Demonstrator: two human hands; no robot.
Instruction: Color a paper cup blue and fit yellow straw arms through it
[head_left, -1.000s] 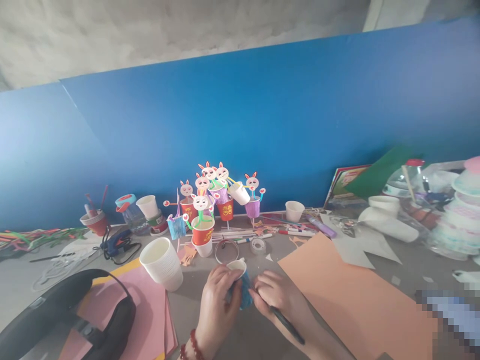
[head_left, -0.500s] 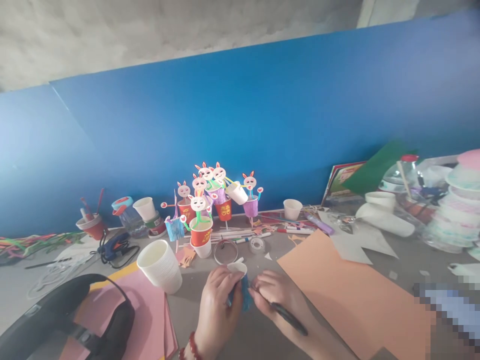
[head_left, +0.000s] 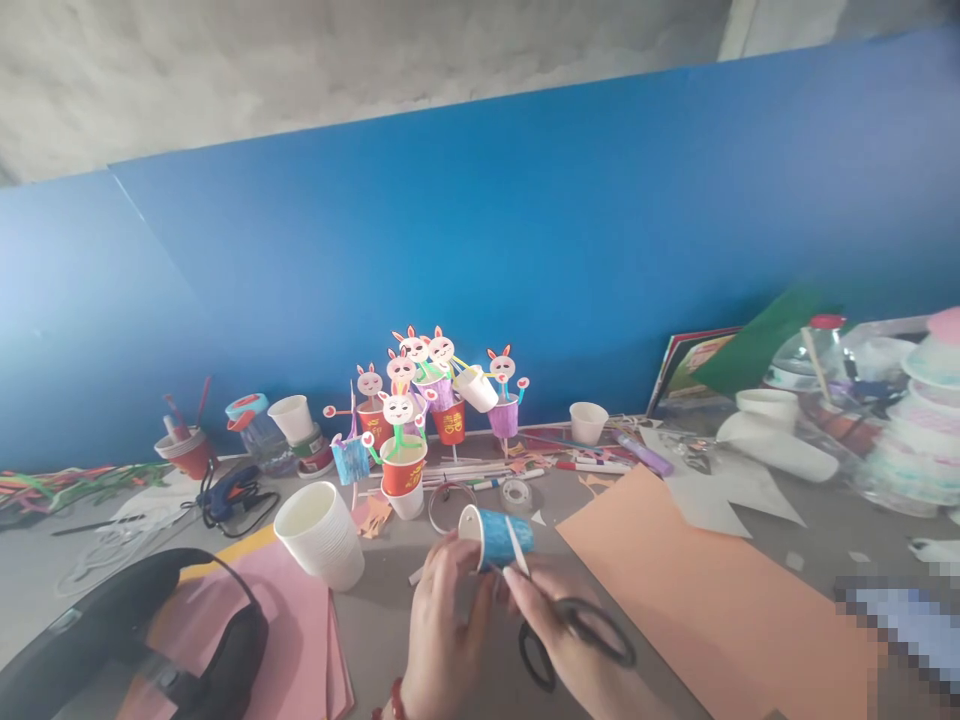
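Note:
My left hand (head_left: 448, 600) is closed around the rim end of a blue-coloured paper cup (head_left: 504, 538), which lies on its side in the air with its white mouth to the left. A small hole shows near that rim. In my right hand (head_left: 551, 620) is a pair of scissors (head_left: 600, 632) with black handles, held by the blade part. The blade tips point up across the side of the cup. Behind the hands stand several rabbit figures (head_left: 400, 408) made of paper cups, with round paper heads and pipe-cleaner arms.
A stack of white cups (head_left: 322, 540) stands left, beside pink paper (head_left: 300, 630) and a black headset-like object (head_left: 112, 640). An orange sheet (head_left: 697, 590) lies right. Tape (head_left: 516, 494), markers and paper scraps lie behind. A glue gun (head_left: 229, 492) rests at the left.
The cup has turned from upright onto its side, so its blue wall now faces me. My right hand has shifted, and the scissors have turned, with both handle loops and the blades now showing.

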